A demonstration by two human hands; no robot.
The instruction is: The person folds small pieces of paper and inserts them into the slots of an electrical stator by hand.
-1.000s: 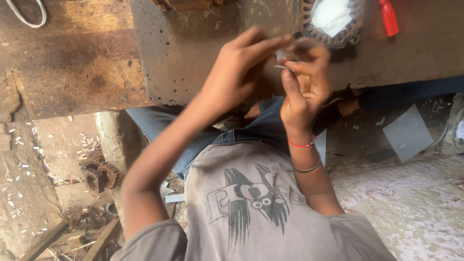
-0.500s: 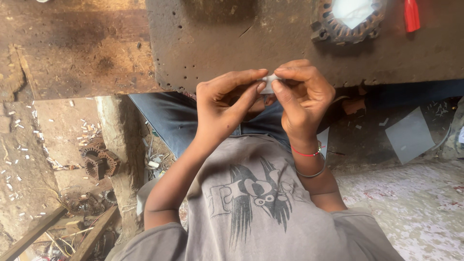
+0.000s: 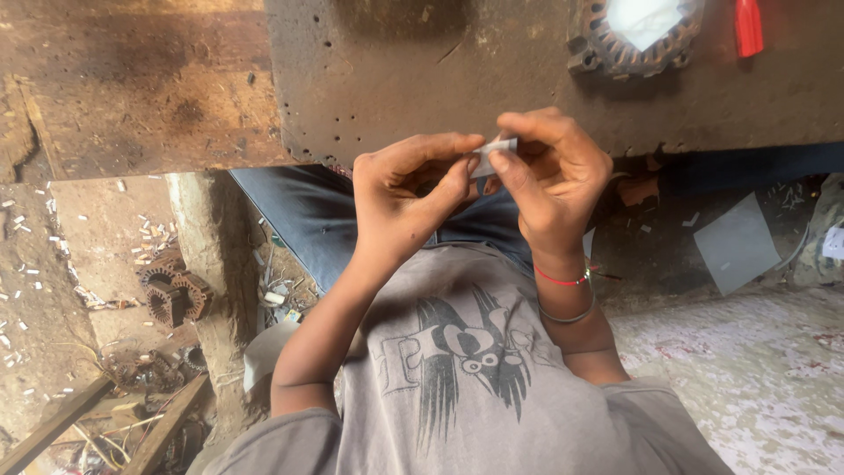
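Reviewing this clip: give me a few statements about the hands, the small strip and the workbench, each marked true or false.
1. Both hands pinch one small pale strip between their fingertips. True.
2. The left hand lies flat on the workbench. False: it is raised in front of the bench edge, at the strip.
3. The right hand has a red thread and a thin bangle at its wrist. True.
4. The toothed metal ring sits on the floor by the person's knee. False: it rests on the workbench, with something white inside it.
5. A red-handled object lies on the bench beside the ring. True.
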